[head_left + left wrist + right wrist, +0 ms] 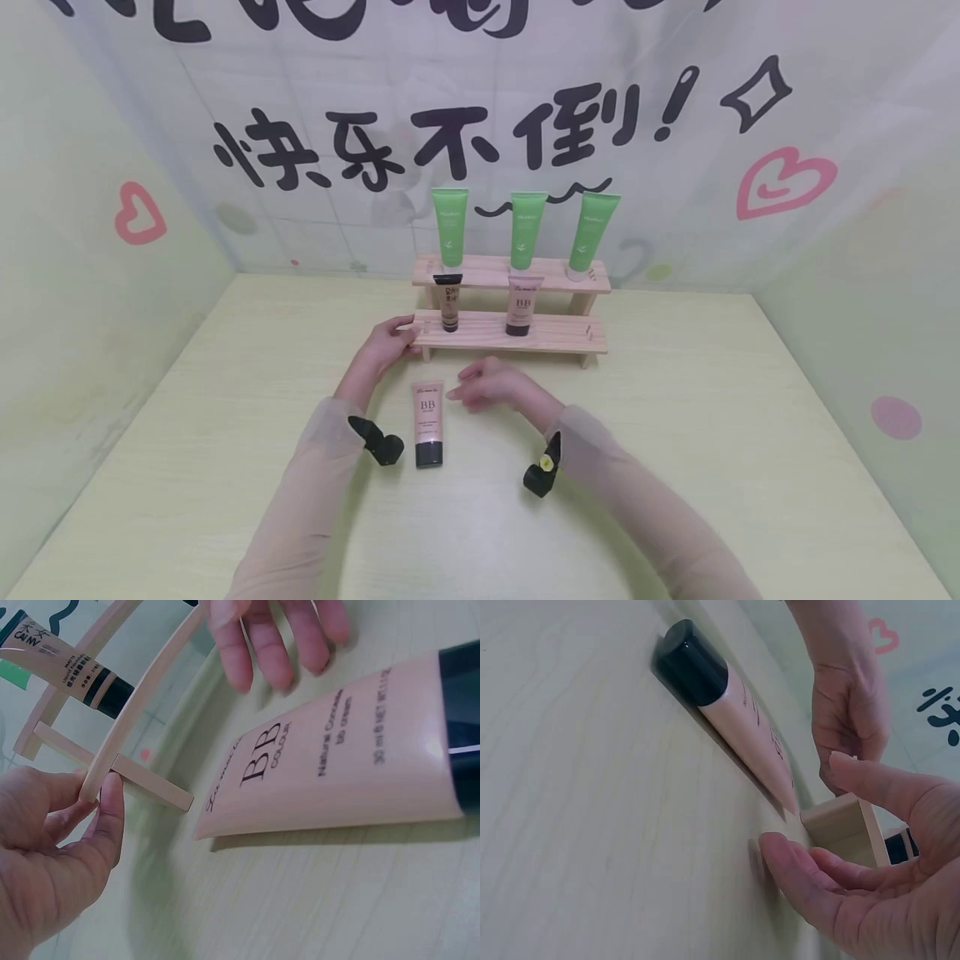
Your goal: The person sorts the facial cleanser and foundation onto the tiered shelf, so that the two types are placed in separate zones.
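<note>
My left hand (387, 343) pinches the left end of the lower tier of a wooden display rack (487, 341), thumb and fingers on either side of the board in the left wrist view. In front of the rack, a pink BB cream tube (428, 421) with a black cap lies flat on the table, lettering up. Just right of that tube hovers my right hand (495, 383), slightly blurred, with thumb and fingers apart and nothing between them. On the lower tier stand a small brown tube (449, 304) and another pink BB cream tube (522, 306), caps down.
Three green tubes (528, 229) stand along the rack's upper tier (487, 274). Behind the rack rises a printed backdrop (322, 225) with black writing; side panels flank the pale wooden table (675, 417).
</note>
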`<state>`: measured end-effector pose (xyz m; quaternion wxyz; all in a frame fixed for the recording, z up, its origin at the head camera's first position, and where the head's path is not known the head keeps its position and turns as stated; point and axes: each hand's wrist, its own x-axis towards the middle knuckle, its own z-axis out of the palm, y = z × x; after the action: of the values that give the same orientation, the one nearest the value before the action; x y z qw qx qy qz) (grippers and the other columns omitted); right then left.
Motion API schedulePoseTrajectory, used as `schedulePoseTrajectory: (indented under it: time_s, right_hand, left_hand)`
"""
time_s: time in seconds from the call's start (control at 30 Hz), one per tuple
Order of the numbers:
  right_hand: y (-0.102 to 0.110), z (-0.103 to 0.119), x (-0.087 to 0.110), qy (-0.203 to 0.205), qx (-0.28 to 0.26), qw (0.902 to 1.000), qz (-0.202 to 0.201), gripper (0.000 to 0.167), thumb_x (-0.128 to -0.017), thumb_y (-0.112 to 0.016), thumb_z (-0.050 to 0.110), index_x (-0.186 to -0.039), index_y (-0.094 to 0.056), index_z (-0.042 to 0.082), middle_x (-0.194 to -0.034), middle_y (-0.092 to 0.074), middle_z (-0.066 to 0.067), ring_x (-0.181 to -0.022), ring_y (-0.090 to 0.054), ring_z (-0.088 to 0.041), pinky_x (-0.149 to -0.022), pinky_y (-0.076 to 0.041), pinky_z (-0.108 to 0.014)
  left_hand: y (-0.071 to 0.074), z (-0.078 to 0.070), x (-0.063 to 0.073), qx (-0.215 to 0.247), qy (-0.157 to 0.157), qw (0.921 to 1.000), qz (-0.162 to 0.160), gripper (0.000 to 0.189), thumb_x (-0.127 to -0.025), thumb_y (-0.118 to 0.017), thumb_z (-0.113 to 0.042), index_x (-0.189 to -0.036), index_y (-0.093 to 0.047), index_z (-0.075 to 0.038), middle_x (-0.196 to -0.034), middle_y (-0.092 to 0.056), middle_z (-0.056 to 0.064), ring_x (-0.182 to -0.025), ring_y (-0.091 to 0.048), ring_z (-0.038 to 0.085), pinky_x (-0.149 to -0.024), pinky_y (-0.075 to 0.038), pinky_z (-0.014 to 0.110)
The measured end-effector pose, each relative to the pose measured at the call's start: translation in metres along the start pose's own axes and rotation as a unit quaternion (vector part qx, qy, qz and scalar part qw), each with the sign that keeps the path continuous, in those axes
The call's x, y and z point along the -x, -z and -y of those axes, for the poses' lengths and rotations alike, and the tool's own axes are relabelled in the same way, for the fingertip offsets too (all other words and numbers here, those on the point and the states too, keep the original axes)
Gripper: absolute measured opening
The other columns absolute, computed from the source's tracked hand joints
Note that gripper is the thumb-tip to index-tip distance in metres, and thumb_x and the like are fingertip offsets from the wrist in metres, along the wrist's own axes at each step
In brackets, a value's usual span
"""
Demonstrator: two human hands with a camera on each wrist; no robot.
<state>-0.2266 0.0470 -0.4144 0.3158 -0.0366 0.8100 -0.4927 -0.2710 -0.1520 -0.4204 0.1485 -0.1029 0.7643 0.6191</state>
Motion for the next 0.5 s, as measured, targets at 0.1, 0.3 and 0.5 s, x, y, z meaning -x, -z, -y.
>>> schedulePoseTrajectory:
  time_s: [0.1, 0.3, 0.5]
  right_hand:
    - [-0.009, 0.004, -0.001, -0.001, 0.019, 0.9998, -0.009, 0.055, -0.077, -0.072, 0.019, -0.122, -0.051, -0.004, -0.098, -0.064, -0.016, -0.074, -0.064, -0.018, -0.07, -0.057, -0.027]
    - [-0.027, 0.01, -0.003, -0.001, 0.091, 0.9952, -0.038, 0.06, -0.071, -0.077, 0.024, -0.119, -0.051, -0.003, -0.096, -0.059, -0.011, -0.072, -0.06, -0.017, -0.069, -0.053, -0.026]
    - [-0.04, 0.011, -0.003, 0.004, 0.119, 0.9905, -0.069, 0.052, -0.065, -0.081, 0.023, -0.104, -0.055, 0.001, -0.091, -0.058, -0.007, -0.072, -0.056, -0.018, -0.064, -0.047, -0.026]
  left_hand:
    - [0.0, 0.0, -0.001, -0.001, -0.003, 1.0, 0.001, 0.046, -0.097, -0.043, -0.013, -0.142, -0.032, -0.008, -0.124, -0.05, 0.022, -0.067, -0.055, 0.0, -0.078, -0.051, 0.018]
    - [0.0, 0.001, -0.001, -0.008, -0.005, 1.0, 0.0, 0.046, -0.097, -0.043, -0.014, -0.141, -0.032, -0.008, -0.123, -0.051, 0.021, -0.066, -0.056, -0.001, -0.082, -0.051, 0.02]
    - [0.0, 0.0, 0.0, -0.001, -0.012, 0.9999, 0.003, 0.046, -0.097, -0.043, -0.012, -0.141, -0.032, -0.006, -0.125, -0.05, 0.024, -0.065, -0.056, -0.001, -0.074, -0.051, 0.014]
